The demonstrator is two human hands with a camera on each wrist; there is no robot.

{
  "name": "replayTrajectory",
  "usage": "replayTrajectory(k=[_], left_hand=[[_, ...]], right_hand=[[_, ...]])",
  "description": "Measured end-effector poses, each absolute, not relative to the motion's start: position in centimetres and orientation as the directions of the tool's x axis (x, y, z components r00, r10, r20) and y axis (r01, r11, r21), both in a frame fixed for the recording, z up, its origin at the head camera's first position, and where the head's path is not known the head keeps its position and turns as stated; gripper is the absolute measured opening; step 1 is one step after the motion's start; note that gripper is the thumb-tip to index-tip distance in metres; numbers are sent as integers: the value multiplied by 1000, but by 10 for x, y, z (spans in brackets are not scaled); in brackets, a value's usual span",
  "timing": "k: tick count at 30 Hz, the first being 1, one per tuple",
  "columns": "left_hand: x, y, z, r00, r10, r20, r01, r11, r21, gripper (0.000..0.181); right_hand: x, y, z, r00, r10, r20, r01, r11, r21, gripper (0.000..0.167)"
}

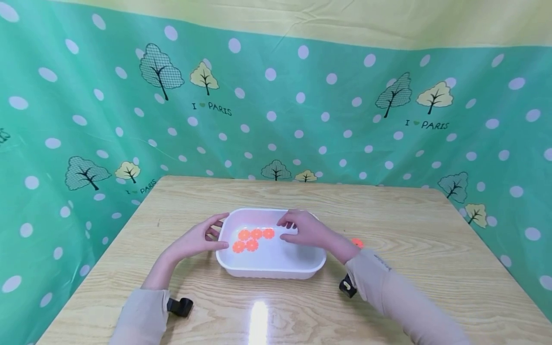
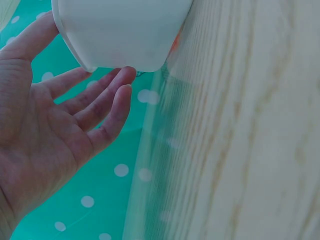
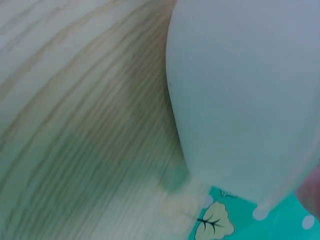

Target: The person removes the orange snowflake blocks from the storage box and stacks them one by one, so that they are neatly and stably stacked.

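A white plastic basin rests on the table, and several orange flower-shaped pieces lie on its floor toward the left. My left hand is at the basin's left end, thumb and fingertips touching the rim. In the left wrist view, the fingers of that hand are spread and loosely bent beside the basin wall. Over the right part of the basin hovers my right hand, fingers slightly bent and apart, with nothing visible between them. The right wrist view mostly shows the basin's outer wall.
Another orange flower-shaped piece lies on the wooden table to the right of the basin, partly behind the right forearm. A green dotted curtain hangs behind and at both sides. Black wrist mounts sit on both sleeves.
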State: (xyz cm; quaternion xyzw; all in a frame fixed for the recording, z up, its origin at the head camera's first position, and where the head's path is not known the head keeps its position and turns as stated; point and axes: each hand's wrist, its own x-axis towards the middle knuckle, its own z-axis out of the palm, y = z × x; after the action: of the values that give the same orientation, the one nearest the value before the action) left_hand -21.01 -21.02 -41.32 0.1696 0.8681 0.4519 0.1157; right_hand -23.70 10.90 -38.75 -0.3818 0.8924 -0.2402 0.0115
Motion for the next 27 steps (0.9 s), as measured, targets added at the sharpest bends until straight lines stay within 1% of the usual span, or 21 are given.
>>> replayTrajectory(k=[4, 9, 12, 19, 27], left_hand=[[-211, -212, -414, -914, 403, -39, 189, 510, 839, 78], [-211, -212, -416, -915, 400, -46, 185, 519, 834, 77], [-211, -212, -416, -915, 400, -46, 188, 526, 830, 77], [-211, -212, -416, -915, 401, -41, 192, 523, 831, 76], [-212, -213, -416, -915, 400, -45, 190, 528, 828, 75]], right_hand=[[-237, 100, -390, -704, -700, 115, -668, 600, -440, 33], [-237, 91, -394, -714, -698, 59, -648, 626, -434, 36], [-239, 86, -396, -713, -699, 53, -653, 634, -414, 37], [-240, 77, -395, -732, -681, 26, -634, 667, -392, 40], [-245, 73, -402, -718, -696, -11, -644, 670, -368, 45]])
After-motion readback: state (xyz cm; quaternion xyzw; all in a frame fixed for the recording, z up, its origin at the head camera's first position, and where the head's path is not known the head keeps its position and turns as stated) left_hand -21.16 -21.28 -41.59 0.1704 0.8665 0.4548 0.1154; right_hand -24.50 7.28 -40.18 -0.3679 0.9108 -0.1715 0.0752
